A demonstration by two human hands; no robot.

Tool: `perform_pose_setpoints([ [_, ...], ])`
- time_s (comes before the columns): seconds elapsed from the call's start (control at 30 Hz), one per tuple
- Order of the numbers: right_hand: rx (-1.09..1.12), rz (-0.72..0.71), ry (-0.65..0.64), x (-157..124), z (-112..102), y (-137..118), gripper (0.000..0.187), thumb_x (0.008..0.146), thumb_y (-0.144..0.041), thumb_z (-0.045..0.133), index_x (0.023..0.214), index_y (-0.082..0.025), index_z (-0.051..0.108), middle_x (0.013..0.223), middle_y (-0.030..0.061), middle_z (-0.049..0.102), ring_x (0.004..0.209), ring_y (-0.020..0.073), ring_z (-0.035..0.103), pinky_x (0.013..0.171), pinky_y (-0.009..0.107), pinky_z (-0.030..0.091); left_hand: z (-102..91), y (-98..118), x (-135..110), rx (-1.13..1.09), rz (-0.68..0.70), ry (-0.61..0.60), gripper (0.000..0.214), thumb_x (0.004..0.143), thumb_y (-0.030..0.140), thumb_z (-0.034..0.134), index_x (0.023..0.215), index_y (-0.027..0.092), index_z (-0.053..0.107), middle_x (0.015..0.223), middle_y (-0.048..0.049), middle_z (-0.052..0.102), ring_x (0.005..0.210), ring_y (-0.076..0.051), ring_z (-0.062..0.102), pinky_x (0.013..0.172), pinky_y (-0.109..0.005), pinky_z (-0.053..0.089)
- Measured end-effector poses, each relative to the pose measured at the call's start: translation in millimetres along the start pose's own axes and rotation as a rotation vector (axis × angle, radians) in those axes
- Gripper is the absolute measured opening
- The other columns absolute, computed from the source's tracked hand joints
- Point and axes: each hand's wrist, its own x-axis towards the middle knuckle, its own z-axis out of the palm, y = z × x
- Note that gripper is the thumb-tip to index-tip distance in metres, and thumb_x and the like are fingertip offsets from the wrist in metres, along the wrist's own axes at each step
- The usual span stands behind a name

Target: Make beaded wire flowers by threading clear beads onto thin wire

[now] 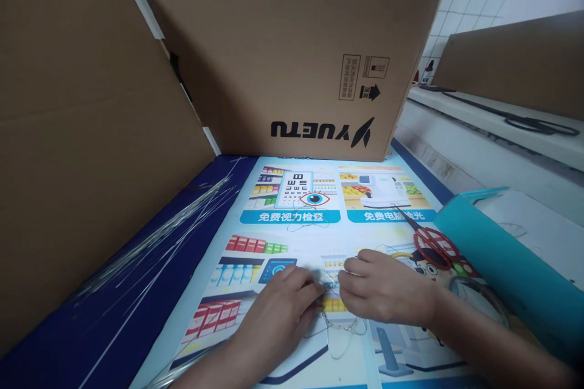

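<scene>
My left hand is closed, its thumb and fingertips pinched on a piece of thin bent wire above the printed sheet. Facing it, my right hand is closed too, with its fingertips on the same wire piece. Loops of this wire hang below and between the hands. Farther up the sheet lies another looped wire shape, hard to make out against the print. Scissors with red handles rest beyond my right hand, blades pointing away. A coil of wire lies behind my right forearm, partly hidden.
A long bundle of thin straight wires lies on the dark blue surface at left. Tall cardboard panels stand at the left and back. A teal box sits at right, near a ledge holding a black cable.
</scene>
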Motion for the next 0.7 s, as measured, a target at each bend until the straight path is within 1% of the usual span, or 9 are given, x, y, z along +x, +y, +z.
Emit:
perform_pose_setpoints([
  [0.1,0.073,0.056,-0.006,-2,2,3,0.014,0.093,-0.016,0.045,0.09,-0.018,0.058,0.086,0.0044,0.06,0.079,0.0179,0.048,0.065,0.033,0.034,-0.8,1,1,0.003,0.0,0.002,0.022,0.086,0.014,0.053,0.103,0.025,0.061,0.095,-0.0023,0.056,0.09,-0.022,0.048,0.08,-0.037,0.041],
  [0.23,0.239,0.214,0.036,-5,12,4,0.015,0.092,-0.014,0.046,0.088,-0.019,0.059,0.093,0.0041,0.063,0.087,0.0173,0.05,0.073,0.033,0.038,-2.2,2,1,0.001,0.009,0.001,0.02,0.086,0.014,0.053,0.102,0.024,0.06,0.097,-0.0027,0.056,0.09,-0.022,0.048,0.08,-0.038,0.041],
  [0.33,0.377,0.269,0.114,-5,22,4,0.016,0.09,-0.012,0.045,0.086,-0.019,0.06,0.093,0.0039,0.064,0.089,0.0169,0.052,0.078,0.033,0.04,-3.1,2,0,-0.005,0.015,-0.003,0.02,0.087,0.015,0.052,0.102,0.024,0.06,0.099,-0.003,0.057,0.091,-0.022,0.048,0.081,-0.038,0.041],
  [0.47,0.573,0.363,0.23,-3,31,4,0.014,0.092,-0.02,0.047,0.089,-0.019,0.061,0.09,0.005,0.065,0.087,0.0169,0.054,0.08,0.033,0.042,-3.8,2,0,-0.01,0.012,-0.009,0.019,0.087,0.015,0.051,0.101,0.024,0.06,0.099,-0.0029,0.057,0.092,-0.022,0.048,0.082,-0.039,0.041],
  [0.53,0.597,0.406,0.243,-3,34,4,0.014,0.092,-0.022,0.048,0.089,-0.019,0.061,0.088,0.005,0.065,0.084,0.0167,0.054,0.079,0.034,0.043,-3.5,1,1,-0.009,0.009,-0.013,0.019,0.086,0.014,0.052,0.1,0.024,0.06,0.098,-0.0028,0.057,0.091,-0.022,0.048,0.082,-0.039,0.042],
  [0.7,0.617,0.453,0.234,-3,35,4,0.012,0.09,-0.021,0.05,0.088,-0.018,0.061,0.086,0.004,0.064,0.082,0.0164,0.054,0.079,0.033,0.043,-2.1,1,0,-0.01,0.024,-0.004,0.021,0.086,0.014,0.05,0.102,0.024,0.06,0.099,-0.0029,0.057,0.091,-0.022,0.049,0.081,-0.039,0.042],
])
